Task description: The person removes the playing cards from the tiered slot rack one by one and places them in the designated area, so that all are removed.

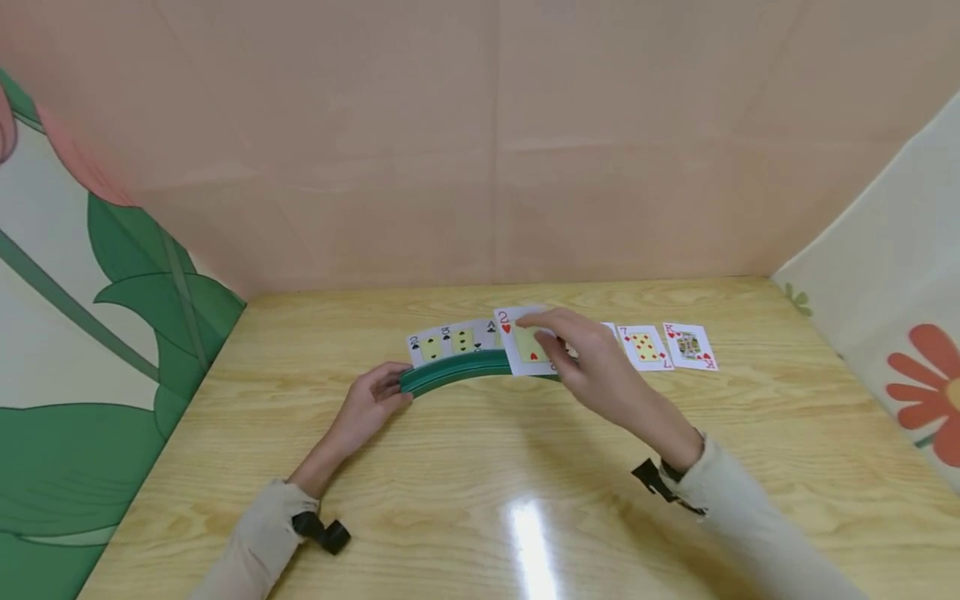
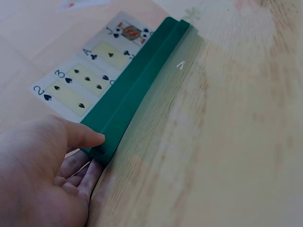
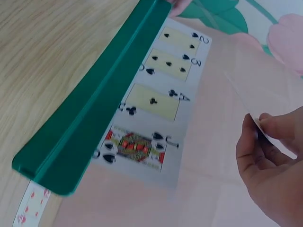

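Note:
A curved green playing card holder (image 1: 453,367) stands on the wooden table. My left hand (image 1: 372,400) grips its left end, thumb on the near side and fingers behind in the left wrist view. Cards in its slot are the two of spades (image 2: 60,99), three of spades (image 2: 85,78), ace of clubs (image 2: 108,53) and jack of spades (image 2: 131,33). Above the holder, my right hand (image 1: 600,362) pinches a two of hearts (image 1: 517,350), face toward the head camera. That card appears edge-on in the right wrist view and hides part of the holder.
Right of the holder, a seven of diamonds (image 1: 643,348) and a king of hearts (image 1: 690,346) lie face up on the table (image 1: 450,483). Another card, mostly behind my right hand, shows only an edge. A pink backdrop (image 1: 487,167) rises behind the table, with flowered panels at both sides.

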Demonstrator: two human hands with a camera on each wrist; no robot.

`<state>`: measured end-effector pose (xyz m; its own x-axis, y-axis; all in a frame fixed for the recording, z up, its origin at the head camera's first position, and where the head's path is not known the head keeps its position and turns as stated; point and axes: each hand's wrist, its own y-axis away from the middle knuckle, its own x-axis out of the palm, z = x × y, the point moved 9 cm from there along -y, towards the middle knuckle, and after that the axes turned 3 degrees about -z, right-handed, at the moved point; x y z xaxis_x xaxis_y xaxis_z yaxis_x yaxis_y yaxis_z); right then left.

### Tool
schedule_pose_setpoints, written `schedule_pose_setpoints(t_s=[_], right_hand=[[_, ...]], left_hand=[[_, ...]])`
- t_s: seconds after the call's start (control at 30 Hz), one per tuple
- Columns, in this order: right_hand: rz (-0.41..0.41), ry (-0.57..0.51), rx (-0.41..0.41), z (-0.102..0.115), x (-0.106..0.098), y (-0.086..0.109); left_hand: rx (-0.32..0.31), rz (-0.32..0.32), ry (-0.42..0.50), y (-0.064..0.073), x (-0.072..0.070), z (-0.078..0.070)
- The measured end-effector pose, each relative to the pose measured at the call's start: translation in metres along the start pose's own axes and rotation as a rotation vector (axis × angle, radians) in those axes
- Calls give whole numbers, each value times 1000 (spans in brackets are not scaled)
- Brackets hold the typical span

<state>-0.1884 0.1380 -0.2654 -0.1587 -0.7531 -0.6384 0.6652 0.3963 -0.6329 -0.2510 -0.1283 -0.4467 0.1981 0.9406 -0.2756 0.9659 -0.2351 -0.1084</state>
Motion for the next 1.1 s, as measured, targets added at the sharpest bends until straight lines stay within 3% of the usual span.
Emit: schedule_pose_setpoints(t_s=[0.33, 0.63, 1.1], right_hand=[[-124, 95, -17, -19, -46, 22], [-231, 225, 61, -45, -102, 34], [-297, 305, 179, -76, -147, 58]], left_hand=[[-11, 6, 18, -2, 6, 1], [-17, 8, 35, -4, 8, -3], [-6, 8, 12, -3, 8, -3]])
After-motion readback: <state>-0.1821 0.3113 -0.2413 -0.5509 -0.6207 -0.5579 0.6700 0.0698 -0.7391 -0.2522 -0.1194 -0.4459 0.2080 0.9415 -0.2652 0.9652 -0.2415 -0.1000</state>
